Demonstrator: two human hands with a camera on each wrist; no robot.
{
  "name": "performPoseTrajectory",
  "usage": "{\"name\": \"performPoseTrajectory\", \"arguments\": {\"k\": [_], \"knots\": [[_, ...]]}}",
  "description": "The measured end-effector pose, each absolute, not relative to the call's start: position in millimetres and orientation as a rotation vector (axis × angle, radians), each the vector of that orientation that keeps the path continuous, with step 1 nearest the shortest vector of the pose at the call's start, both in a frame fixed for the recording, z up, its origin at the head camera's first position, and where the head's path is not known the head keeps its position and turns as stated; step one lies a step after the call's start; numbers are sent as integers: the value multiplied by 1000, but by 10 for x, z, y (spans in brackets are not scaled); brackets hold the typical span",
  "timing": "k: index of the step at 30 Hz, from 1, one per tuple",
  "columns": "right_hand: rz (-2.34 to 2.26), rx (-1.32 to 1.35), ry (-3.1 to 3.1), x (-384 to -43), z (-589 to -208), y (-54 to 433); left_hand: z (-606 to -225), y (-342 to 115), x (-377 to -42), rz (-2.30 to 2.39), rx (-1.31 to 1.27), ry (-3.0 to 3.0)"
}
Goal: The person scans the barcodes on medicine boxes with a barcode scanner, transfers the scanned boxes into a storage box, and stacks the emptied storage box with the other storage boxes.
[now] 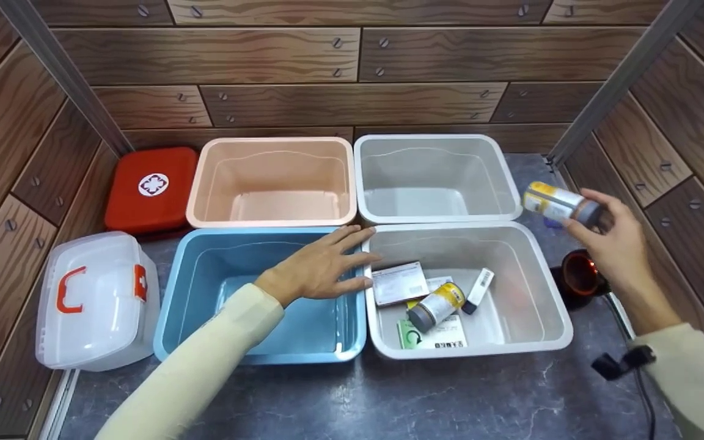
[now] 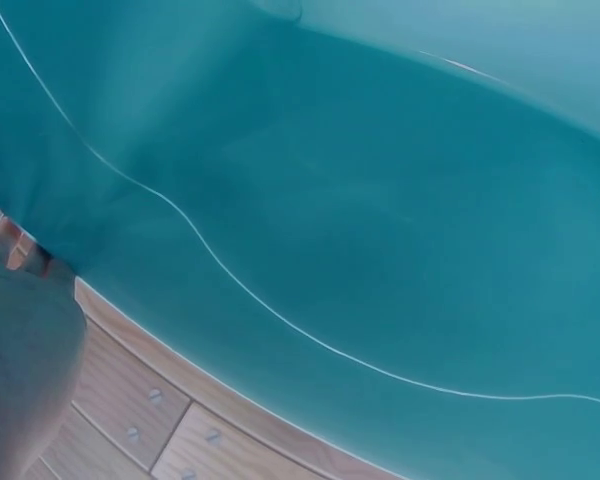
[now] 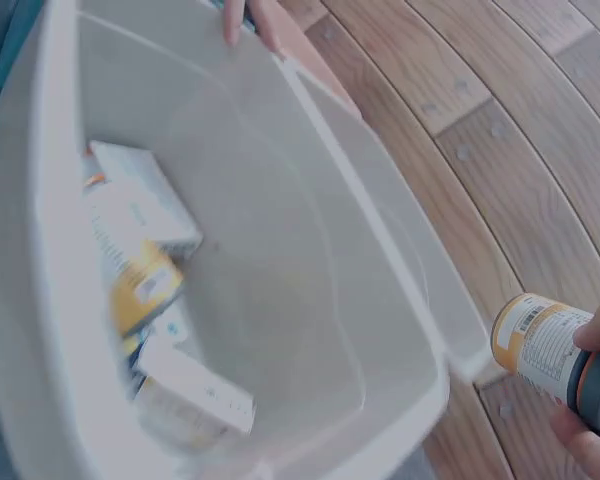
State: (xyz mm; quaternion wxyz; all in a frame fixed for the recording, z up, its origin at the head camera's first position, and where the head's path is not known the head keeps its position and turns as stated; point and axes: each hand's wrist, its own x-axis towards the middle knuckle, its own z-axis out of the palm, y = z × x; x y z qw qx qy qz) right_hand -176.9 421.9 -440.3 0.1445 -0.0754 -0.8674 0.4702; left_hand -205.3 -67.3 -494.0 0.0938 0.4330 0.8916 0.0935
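My right hand (image 1: 618,244) grips a white and yellow medicine bottle (image 1: 552,200) by its dark cap end, tilted on its side. It is beyond the right rim of the front right grey bin (image 1: 529,269). In that bin lie a second medicine bottle (image 1: 443,302), a white box (image 1: 399,284), a green and white box (image 1: 450,335) and a narrow white box (image 1: 481,287) with a dark end. My left hand (image 1: 324,263), fingers spread, rests at the rim between this bin and the blue bin (image 1: 168,305). The left wrist view mostly shows blue bin wall.
Behind stand a peach bin (image 1: 196,183) and another grey bin (image 1: 505,177). At left are a red first-aid case (image 1: 126,183) and a clear plastic box (image 1: 101,324) with a red handle. A dark brown, shiny container (image 1: 581,275) stands under my right hand. Wood-patterned walls enclose the table.
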Motion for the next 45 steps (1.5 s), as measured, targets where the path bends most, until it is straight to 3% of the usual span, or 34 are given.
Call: {"name": "performPoseTrajectory", "arguments": {"k": [9, 20, 35, 45], "knots": [[1345, -100, -2643, -2349, -4311, 3648, -4957, -646, -2059, 248, 1296, 2645], [1530, -61, -2719, -2864, -4547, 3047, -4956, -616, -2059, 238, 1302, 2645], [1301, -59, -3116, -3153, -4817, 2580, -4959, -667, -2060, 245, 1289, 2650], [971, -184, -3040, -3106, -4853, 2481, -4944, -659, -2072, 259, 1279, 2647]]}}
